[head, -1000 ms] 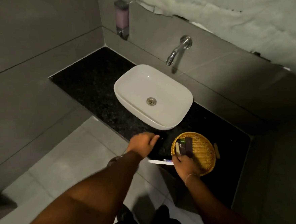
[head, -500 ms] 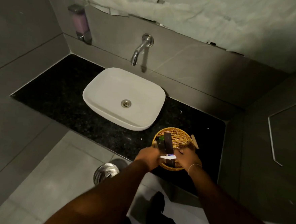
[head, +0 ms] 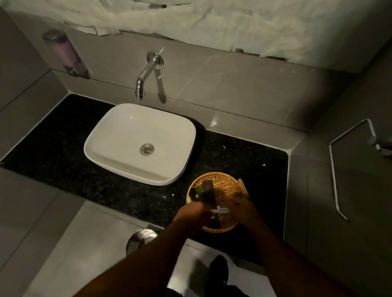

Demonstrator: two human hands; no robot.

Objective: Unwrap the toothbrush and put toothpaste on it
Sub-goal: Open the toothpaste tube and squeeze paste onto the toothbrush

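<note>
A thin white wrapped toothbrush (head: 220, 210) lies level between my two hands, above the near part of a round woven basket (head: 228, 187). My left hand (head: 191, 214) grips its left end and my right hand (head: 244, 211) grips its right end. Both hands are closed on it, so most of the toothbrush is hidden. In the basket lie a dark flat packet (head: 208, 191) and a small dark item with a green patch (head: 199, 190). I cannot tell which item is the toothpaste.
The basket stands on a black stone counter (head: 57, 157), right of a white basin (head: 139, 142) under a wall tap (head: 146, 75). A soap dispenser (head: 63, 53) hangs at the left wall, a metal towel ring (head: 341, 172) at the right. A floor drain (head: 141, 239) sits below.
My left hand came off the counter and joined the right hand on the toothbrush. Both hands now hold it over the basket. The view has swung to the right and down.
</note>
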